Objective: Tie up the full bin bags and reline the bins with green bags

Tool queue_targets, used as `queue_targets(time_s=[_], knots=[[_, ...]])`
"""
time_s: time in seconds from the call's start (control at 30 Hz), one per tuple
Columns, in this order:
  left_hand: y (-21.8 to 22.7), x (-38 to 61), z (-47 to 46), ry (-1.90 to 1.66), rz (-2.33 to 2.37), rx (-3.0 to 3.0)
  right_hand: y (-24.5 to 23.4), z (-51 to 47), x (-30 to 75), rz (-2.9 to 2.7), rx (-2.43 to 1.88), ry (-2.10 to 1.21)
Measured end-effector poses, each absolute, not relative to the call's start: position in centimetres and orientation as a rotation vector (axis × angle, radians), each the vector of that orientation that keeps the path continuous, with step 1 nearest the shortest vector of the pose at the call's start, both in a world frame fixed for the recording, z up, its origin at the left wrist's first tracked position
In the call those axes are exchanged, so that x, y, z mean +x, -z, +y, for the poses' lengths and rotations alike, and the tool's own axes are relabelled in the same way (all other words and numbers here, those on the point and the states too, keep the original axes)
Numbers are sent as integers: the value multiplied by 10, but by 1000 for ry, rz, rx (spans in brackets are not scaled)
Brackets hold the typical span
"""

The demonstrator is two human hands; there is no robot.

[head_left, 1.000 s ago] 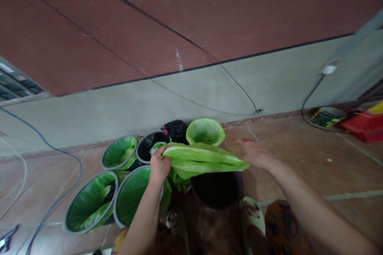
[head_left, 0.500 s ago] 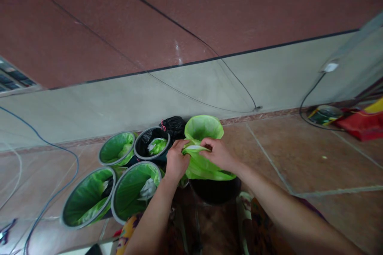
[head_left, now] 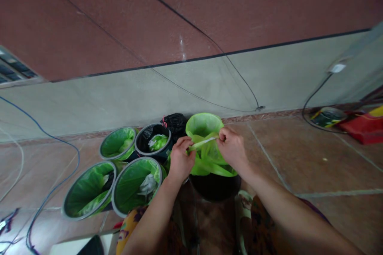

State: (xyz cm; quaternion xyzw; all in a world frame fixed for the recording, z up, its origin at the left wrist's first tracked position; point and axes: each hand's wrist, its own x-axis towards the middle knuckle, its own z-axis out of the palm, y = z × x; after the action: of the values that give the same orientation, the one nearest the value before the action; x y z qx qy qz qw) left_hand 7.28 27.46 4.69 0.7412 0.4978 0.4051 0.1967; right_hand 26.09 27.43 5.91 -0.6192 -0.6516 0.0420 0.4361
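Observation:
A light green plastic bag point(head_left: 209, 159) hangs between my two hands above a black unlined bin point(head_left: 214, 186). My left hand point(head_left: 181, 159) is closed on the bag's left edge. My right hand point(head_left: 231, 148) pinches the right end of the same edge, so a strip of the rim is stretched taut between them. Behind the bag stands a bin lined in light green point(head_left: 203, 123).
Several green-lined bins stand on the tiled floor at left: point(head_left: 86, 195), point(head_left: 137, 185), point(head_left: 118, 147). A black-lined bin point(head_left: 153, 142) holds green material; a tied black bag point(head_left: 176, 121) lies behind it. Cables run along the wall and floor. A red object point(head_left: 363, 127) lies at far right.
My right hand came in from the right and took hold of the bag. Both hands now pull its edge apart, where earlier only the left hand held the bag.

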Motion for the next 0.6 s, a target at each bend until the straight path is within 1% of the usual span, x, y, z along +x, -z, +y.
queue_targets(time_s=[0.13, 0.27, 0.4, 0.6], knots=[[-52, 65, 276, -1258, 1683, 2161, -61, 272, 264, -1651, -1522, -68], [-57, 61, 276, -1345, 1817, 2146, -63, 269, 268, -1673, -1519, -84], [-57, 56, 279, -1255, 1942, 2105, -65, 266, 271, -1579, -1553, -106], [-60, 33, 290, -1173, 2153, 1921, -73, 268, 290, -1383, -1651, -11]])
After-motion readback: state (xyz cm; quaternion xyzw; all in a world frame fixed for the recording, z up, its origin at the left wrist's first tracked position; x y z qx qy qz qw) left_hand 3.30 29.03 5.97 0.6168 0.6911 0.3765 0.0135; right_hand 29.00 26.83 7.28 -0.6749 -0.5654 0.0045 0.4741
